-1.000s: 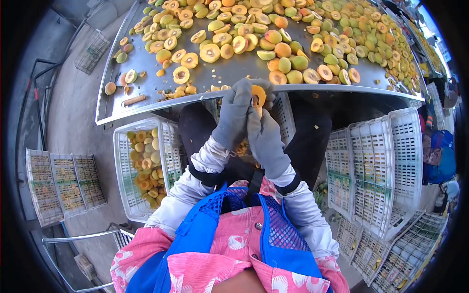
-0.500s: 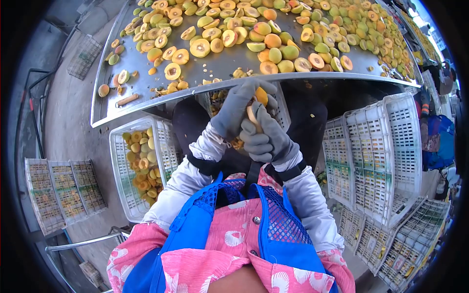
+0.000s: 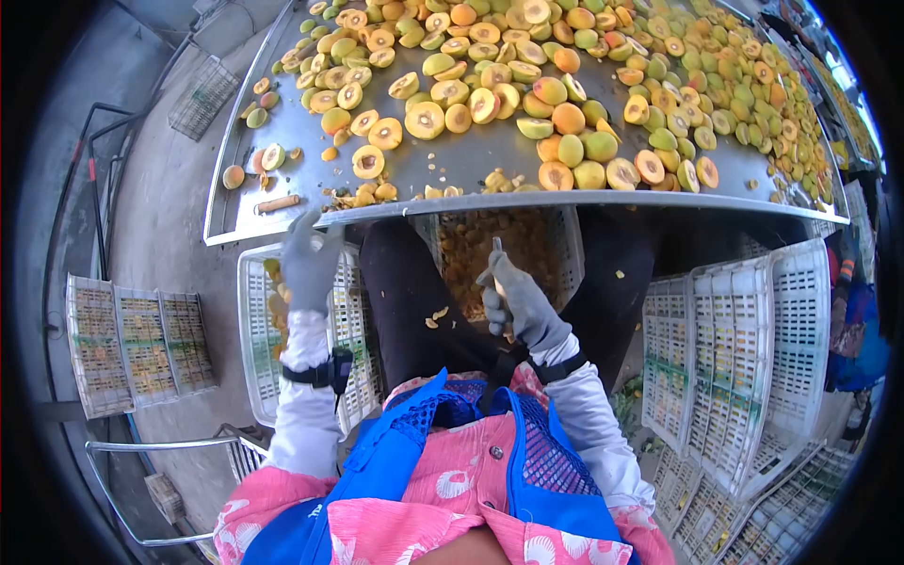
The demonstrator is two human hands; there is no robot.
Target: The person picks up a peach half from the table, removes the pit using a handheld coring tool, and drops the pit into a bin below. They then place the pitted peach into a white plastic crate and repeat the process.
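My left hand (image 3: 312, 264), in a grey glove, is over the rim of the white crate (image 3: 247, 330) of fruit pieces at the left. Its fingers are smeared by motion. My right hand (image 3: 520, 299), also gloved, is closed around a small tool with a wooden handle and a short metal tip (image 3: 497, 244). It hangs above my lap, near a crate of scraps (image 3: 494, 250) between my knees. On the metal table (image 3: 311, 179) lie many halved and whole yellow-green fruits (image 3: 425, 120). A wooden handle (image 3: 278, 203) rests near the table's front left corner.
White crates (image 3: 725, 348) stand at the right, with more crates (image 3: 791, 499) below them. Another crate stack (image 3: 141, 344) stands on the floor at the far left, above a metal-framed seat (image 3: 151, 444). Part of another person (image 3: 859, 325) shows at the right edge.
My hands have parted. The left has moved away to the left crate, and the fruit piece between them is out of sight. The right has lowered slightly, showing the tool. The view has shifted.
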